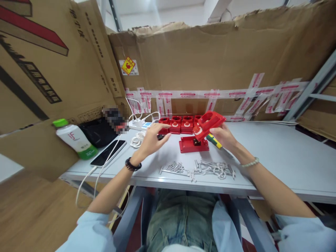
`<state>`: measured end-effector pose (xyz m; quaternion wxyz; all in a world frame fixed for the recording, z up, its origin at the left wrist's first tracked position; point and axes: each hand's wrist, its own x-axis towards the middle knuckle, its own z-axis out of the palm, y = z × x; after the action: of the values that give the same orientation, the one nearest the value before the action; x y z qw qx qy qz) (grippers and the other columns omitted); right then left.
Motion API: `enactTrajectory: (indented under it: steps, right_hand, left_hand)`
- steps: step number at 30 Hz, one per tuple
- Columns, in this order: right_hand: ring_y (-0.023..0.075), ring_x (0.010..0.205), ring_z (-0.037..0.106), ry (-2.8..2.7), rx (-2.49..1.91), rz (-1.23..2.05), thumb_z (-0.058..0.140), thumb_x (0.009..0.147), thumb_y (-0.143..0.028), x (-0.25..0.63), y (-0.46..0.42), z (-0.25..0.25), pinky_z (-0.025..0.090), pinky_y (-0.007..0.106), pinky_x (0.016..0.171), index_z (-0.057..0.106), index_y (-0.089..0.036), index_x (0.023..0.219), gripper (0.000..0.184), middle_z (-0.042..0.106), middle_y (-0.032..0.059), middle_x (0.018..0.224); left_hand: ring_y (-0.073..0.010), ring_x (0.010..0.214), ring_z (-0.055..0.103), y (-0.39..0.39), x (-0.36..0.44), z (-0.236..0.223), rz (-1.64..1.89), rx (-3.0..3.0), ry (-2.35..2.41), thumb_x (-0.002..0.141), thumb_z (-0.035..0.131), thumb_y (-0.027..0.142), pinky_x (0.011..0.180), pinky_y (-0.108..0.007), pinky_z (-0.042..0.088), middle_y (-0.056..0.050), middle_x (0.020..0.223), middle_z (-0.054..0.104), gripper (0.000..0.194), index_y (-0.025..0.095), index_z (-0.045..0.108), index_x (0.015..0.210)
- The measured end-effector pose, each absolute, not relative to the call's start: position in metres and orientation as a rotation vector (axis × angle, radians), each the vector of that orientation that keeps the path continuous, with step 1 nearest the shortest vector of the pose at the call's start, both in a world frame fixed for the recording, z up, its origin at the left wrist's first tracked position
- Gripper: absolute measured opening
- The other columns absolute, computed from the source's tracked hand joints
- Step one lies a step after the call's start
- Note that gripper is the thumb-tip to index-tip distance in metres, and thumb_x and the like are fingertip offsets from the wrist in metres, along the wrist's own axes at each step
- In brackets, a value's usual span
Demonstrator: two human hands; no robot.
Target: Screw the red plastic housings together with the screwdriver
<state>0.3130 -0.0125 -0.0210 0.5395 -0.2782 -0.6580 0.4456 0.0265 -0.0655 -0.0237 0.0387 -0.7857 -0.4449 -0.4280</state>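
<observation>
My right hand (225, 137) grips a red plastic cover (212, 120) with a round opening and tilts it above the table. Just below it lies a flat red base (193, 145) with a small black and brass part (196, 141) on it. My left hand (153, 139) hovers to the left, thumb and fingers apart. A small black round part (160, 137) shows between its fingertips; whether they touch it I cannot tell. Partly behind the right hand is a yellow-green screwdriver handle (214, 141).
Several red assembled units (181, 125) line the back. Loose screws (176, 167) and metal pieces with white strings (215, 168) lie near the front edge. Leftward are a coiled white cable (137, 140), a phone (108, 153), a bottle (76, 140) and a power strip (135, 125). Cardboard (183, 63) walls the back.
</observation>
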Motion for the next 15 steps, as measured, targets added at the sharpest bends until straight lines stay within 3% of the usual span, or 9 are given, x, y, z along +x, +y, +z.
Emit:
enactTrajectory:
  steps: [7, 12, 15]
  right_hand:
    - [0.0288, 0.104, 0.068, -1.464, -0.708, 1.262, 0.052, 0.075, -0.046, 0.311, -0.018, -0.009, 0.053, 0.045, 0.092, 0.057, -0.023, 0.099, 0.033, 0.072, 0.008, 0.105]
    - [0.03, 0.103, 0.068, -1.502, -0.768, 1.292, 0.047, 0.078, -0.058, 0.313, -0.015, -0.01, 0.053, 0.044, 0.09, 0.058, -0.022, 0.097, 0.042, 0.074, 0.0098, 0.099]
    - [0.0287, 0.103, 0.068, -1.55, -0.784, 1.305, 0.047, 0.078, -0.055, 0.313, -0.017, -0.011, 0.053, 0.044, 0.09, 0.058, -0.022, 0.104, 0.043, 0.073, 0.0101, 0.104]
  left_hand:
    - [-0.0251, 0.091, 0.061, -0.08, -0.067, -0.049, -1.013, -2.141, -1.712, 0.086, 0.054, 0.042, 0.086, -0.04, 0.047, -0.008, 0.094, 0.068, 0.03, 0.018, 0.064, 0.101]
    - [-0.0222, 0.079, 0.061, -0.084, -0.07, -0.07, -0.83, -2.267, -1.856, 0.086, 0.053, 0.051, 0.077, -0.036, 0.048, -0.008, 0.092, 0.069, 0.037, 0.018, 0.063, 0.101]
    - [-0.0219, 0.076, 0.061, -0.085, -0.068, -0.072, -0.788, -2.27, -1.901, 0.085, 0.053, 0.055, 0.075, -0.036, 0.049, -0.009, 0.095, 0.069, 0.04, 0.019, 0.063, 0.099]
